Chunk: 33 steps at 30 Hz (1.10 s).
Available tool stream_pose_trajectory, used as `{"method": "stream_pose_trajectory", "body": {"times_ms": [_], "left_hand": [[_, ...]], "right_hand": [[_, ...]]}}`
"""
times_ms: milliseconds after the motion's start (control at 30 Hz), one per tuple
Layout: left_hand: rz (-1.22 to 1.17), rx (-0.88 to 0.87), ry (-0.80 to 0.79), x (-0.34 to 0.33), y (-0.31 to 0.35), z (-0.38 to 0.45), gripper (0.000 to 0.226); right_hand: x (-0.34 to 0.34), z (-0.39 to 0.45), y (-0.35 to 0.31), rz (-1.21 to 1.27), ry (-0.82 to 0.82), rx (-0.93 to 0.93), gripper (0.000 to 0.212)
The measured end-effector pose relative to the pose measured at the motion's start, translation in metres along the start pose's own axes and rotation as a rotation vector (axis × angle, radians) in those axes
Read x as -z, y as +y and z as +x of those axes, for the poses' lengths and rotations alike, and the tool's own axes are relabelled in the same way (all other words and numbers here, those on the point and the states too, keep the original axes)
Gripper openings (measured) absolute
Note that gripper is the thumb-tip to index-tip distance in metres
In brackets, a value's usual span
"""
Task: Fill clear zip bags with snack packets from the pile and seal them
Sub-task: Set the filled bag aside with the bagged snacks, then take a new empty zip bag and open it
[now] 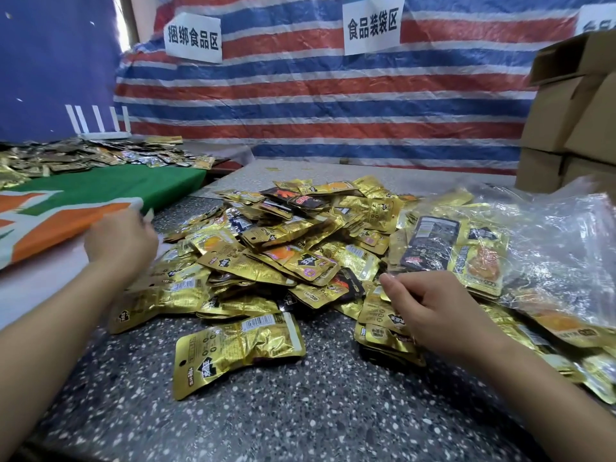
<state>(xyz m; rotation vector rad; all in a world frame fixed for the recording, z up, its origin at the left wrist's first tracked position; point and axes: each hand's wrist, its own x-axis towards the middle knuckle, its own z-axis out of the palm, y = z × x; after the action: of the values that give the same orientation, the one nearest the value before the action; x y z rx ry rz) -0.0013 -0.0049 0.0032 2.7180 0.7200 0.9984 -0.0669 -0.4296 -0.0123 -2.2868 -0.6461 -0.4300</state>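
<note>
Speckled dark stone tabletop (300, 411) carries our heap of gold foil snack packets (283, 248). Our right hand (433, 311) pinches the clear plastic zip bag (550, 248) edge, presumably holding its mouth for loading; our left hand (120, 241) reaches pile-side, finger state indeterminate.

Single head-worn wide-angle view, forward and down, close over the speckled table (300, 411).

I see a striped red, white and blue tarp (333, 105) across the back from 11 to 1 o'clock, with two white paper signs (371, 26) taped on it. Stacked cardboard boxes (573, 118) stand at 2 o'clock. At 9 o'clock lies a green, orange and white cloth (83, 208). Beneath it all is a speckled grey table (300, 411).
</note>
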Motion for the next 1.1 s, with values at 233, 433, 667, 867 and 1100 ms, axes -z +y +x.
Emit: {"method": "stream_pose_trajectory", "body": {"times_ms": [233,433,667,867,1100], "left_hand": [[-0.623,-0.402,0.132,0.055,0.151,-0.044,0.015],[-0.893,-0.825,0.008,0.052,0.215,-0.154,0.031],[-0.952,-0.938,-0.27,0.032,0.209,-0.181,0.037],[-0.944,-1.024,-0.228,0.037,0.211,-0.182,0.027],[-0.773,-0.829,-0.334,0.027,0.208,-0.184,0.06]], "right_hand": [[-0.004,0.001,-0.003,0.164,0.053,-0.088,0.059],[0.005,0.014,-0.006,0.73,0.173,-0.529,0.06],[0.015,0.019,0.007,0.919,0.129,-0.693,0.078],[0.019,0.018,0.006,0.983,0.152,-0.712,0.04],[0.031,0.021,0.005,1.08,0.353,-0.682,0.021]]}}
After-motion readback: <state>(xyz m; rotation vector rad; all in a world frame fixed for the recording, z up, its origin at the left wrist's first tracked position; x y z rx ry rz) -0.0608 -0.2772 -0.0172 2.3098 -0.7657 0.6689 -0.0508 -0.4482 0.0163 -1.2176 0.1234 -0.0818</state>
